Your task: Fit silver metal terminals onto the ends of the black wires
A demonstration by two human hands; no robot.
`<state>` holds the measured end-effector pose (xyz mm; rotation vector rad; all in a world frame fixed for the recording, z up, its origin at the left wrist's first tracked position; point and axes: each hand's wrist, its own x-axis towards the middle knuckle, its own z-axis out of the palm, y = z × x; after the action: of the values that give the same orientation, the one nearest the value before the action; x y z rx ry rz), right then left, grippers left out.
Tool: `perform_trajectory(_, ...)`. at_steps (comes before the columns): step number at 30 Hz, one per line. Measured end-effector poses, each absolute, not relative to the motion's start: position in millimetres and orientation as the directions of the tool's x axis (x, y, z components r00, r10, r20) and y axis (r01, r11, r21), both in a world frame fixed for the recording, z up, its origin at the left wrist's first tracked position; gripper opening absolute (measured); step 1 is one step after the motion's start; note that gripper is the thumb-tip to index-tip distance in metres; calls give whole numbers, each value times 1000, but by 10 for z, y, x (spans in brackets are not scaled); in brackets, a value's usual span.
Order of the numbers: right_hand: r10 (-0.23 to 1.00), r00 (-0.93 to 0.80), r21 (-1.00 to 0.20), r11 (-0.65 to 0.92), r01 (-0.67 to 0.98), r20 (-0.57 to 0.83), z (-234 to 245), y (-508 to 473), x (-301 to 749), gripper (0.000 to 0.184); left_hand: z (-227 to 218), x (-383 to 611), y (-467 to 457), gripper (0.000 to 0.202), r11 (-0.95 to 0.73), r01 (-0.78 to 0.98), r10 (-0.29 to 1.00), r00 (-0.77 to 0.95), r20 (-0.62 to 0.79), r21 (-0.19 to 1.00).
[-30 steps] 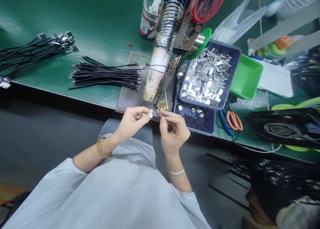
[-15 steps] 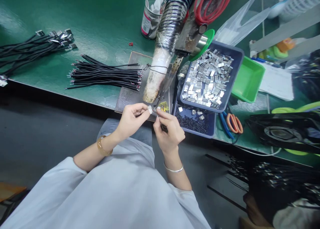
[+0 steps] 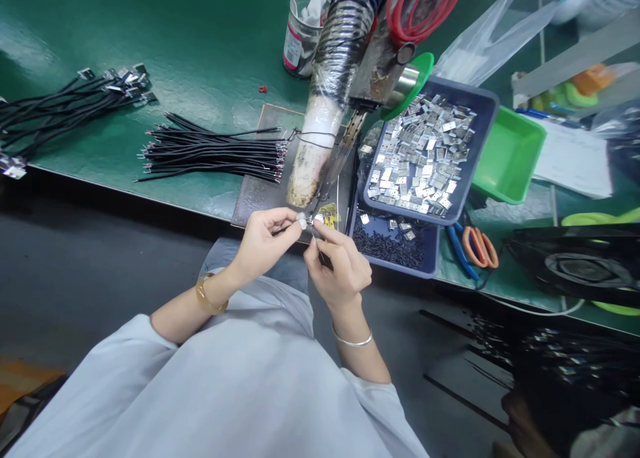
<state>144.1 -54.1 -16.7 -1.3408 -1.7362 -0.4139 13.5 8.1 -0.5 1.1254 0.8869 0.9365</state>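
Observation:
My left hand (image 3: 263, 241) is pinched shut on a small silver metal piece (image 3: 301, 222) at the front edge of the green bench. My right hand (image 3: 337, 261) is closed just beside it, fingertips pinching something thin at the same spot; what it holds is too small to name. Both hands meet below the tip of a taped soldering tool (image 3: 320, 145) that rests on a dark metal plate (image 3: 257, 195). A bundle of black wires (image 3: 210, 153) lies left of the plate.
A blue tray (image 3: 477, 148) of several silver metal clips stands right of the tool, above a second blue tray (image 3: 430, 255) of small black parts. Orange-handled scissors (image 3: 477, 248), a green tray (image 3: 507, 155), a tin can (image 3: 300, 38) and another wire bundle (image 3: 65, 101) lie around. Another person's head (image 3: 565, 391) shows bottom right.
My right hand has moved left and closer to my left hand, so the fingertips now meet at the small metal piece. The view has shifted slightly.

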Motion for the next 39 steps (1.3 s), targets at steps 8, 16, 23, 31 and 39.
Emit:
perform_trajectory(8, 597, -8, -265, 368, 891, 802, -140, -556, 1462, 17, -10, 116, 53, 19, 179, -100, 923, 361, -132, 979)
perform_trajectory(16, 848, 316, -819, 213, 534, 426, -40, -581, 1456, 9, -6, 97, 30, 16, 163, -143, 919, 381, -97, 976)
perform_trajectory(23, 813, 282, -743, 250, 620, 509, -50, -547, 1443, 10, 0, 114, 107, 16, 125, -123, 928, 366, -72, 985)
perform_trajectory(31, 806, 291, -745, 254, 617, 516, -70, -511, 1440, 12, -16, 130, 107, 20, 96, -103, 928, 369, -52, 990)
perform_trajectory(39, 768, 245, -672, 302, 676, 591, -8, -535, 1427, 15, 17, 121, 110, 20, 57, -67, 939, 342, -31, 996)
